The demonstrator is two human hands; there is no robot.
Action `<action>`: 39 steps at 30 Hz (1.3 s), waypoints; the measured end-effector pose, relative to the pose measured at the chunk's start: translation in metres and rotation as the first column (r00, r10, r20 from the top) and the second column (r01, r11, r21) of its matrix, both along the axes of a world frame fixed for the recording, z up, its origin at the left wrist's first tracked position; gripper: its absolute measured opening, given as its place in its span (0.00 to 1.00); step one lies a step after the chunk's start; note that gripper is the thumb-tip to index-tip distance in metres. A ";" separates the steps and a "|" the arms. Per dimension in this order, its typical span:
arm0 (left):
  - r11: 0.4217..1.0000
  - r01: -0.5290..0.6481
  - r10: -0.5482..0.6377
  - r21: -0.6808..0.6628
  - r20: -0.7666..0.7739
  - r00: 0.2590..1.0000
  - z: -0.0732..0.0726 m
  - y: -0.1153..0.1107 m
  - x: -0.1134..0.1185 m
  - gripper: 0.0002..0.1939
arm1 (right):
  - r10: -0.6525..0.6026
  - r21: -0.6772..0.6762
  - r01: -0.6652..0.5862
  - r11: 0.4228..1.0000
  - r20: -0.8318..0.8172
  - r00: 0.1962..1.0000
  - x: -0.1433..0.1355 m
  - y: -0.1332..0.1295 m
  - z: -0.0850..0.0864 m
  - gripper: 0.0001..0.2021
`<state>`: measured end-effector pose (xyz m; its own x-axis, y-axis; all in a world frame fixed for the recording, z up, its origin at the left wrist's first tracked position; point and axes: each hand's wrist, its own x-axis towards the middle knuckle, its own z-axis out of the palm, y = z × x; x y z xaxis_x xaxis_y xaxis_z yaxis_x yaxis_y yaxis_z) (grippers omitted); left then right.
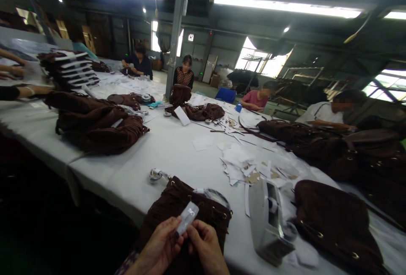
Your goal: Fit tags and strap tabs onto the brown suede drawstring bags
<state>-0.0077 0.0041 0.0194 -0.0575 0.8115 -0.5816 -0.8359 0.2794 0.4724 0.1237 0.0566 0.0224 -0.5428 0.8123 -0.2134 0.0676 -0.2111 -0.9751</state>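
Between my two hands is a small clear plastic packet (pixel 188 217) with pale contents I cannot make out. My left hand (pixel 163 241) pinches its lower end. The fingers of my right hand (pixel 204 241) are closed at its lower right edge. Both hands are over a dark brown fringed bag (pixel 161 207) with metal eyelets, which lies at the table's near edge. A wrapped ring-like strap or handle (pixel 218 197) rests on top of the bag. Just beyond its left corner is another small wrapped coil (pixel 156 175).
A grey tape dispenser (pixel 263 220) stands right of the bag on the white-covered table (pixel 171 150). Paper scraps (pixel 241 161) lie behind it. More brown bags (pixel 336 224) are at right, with a pile (pixel 98 123) at left. Several people sit or work around the table.
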 end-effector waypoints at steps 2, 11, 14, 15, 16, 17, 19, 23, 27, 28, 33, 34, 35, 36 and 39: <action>1.000 0.012 -0.012 0.006 -0.005 1.000 0.000 0.000 0.000 0.10 | 0.006 0.003 -0.006 1.000 -0.010 1.000 0.000 -0.001 -0.001 0.18; 0.992 0.073 -0.066 0.099 -0.075 0.995 -0.004 0.002 0.003 0.14 | -0.063 0.005 0.062 0.998 0.053 0.997 -0.008 0.000 -0.005 0.18; 0.987 0.107 -0.096 0.122 -0.089 0.991 -0.007 0.002 0.006 0.16 | -0.095 0.083 0.088 0.993 0.087 0.992 -0.013 -0.003 -0.009 0.16; 0.984 0.121 -0.108 0.131 -0.102 0.989 -0.008 0.002 0.006 0.16 | -0.108 0.112 0.098 0.989 0.094 0.990 -0.014 -0.005 -0.010 0.15; 0.981 0.140 -0.124 0.136 -0.121 0.985 -0.008 0.002 0.005 0.17 | -0.118 0.130 0.104 0.986 0.101 0.988 -0.013 -0.006 -0.011 0.16; 0.977 0.166 -0.145 0.135 -0.151 0.978 -0.009 0.001 0.003 0.18 | -0.124 0.134 0.109 0.985 0.109 0.986 -0.012 -0.008 -0.012 0.17; 0.972 0.212 -0.183 0.101 -0.239 0.954 -0.008 0.000 -0.006 0.20 | -0.163 0.126 0.146 0.981 0.134 0.978 -0.003 -0.008 -0.014 0.22; 0.997 0.076 -0.063 0.010 -0.474 0.878 -0.005 0.006 -0.048 0.23 | -0.523 0.394 0.416 0.820 0.217 0.824 0.029 0.006 -0.017 0.25; 0.989 -0.150 0.131 0.012 -0.566 0.814 -0.005 0.024 -0.095 0.16 | -0.795 0.780 0.408 0.475 0.181 0.579 0.050 0.028 -0.035 0.26; 0.987 -0.160 0.132 -0.001 -0.552 0.823 -0.007 0.030 -0.102 0.15 | -0.816 0.823 0.367 0.435 0.187 0.548 0.050 0.031 -0.042 0.27; 0.985 -0.164 0.127 -0.056 -0.412 0.902 -0.020 0.062 -0.116 0.16 | -0.859 0.938 0.182 0.295 0.177 0.480 0.037 0.032 -0.065 0.28; 0.984 -0.171 0.135 -0.058 -0.397 0.908 -0.023 0.070 -0.117 0.16 | -0.863 0.950 0.160 0.269 0.164 0.477 0.036 0.032 -0.065 0.28; 0.983 -0.173 0.138 -0.055 -0.389 0.911 -0.025 0.077 -0.118 0.15 | -0.866 0.957 0.146 0.252 0.155 0.475 0.035 0.031 -0.065 0.28; 0.985 -0.168 0.137 -0.049 -0.385 0.913 -0.026 0.084 -0.119 0.15 | -0.867 0.961 0.135 0.242 0.152 0.474 0.036 0.031 -0.065 0.28; 0.991 -0.130 0.117 -0.011 -0.366 0.923 -0.027 0.105 -0.122 0.11 | -0.872 0.965 0.122 0.234 0.152 0.465 0.039 0.032 -0.064 0.28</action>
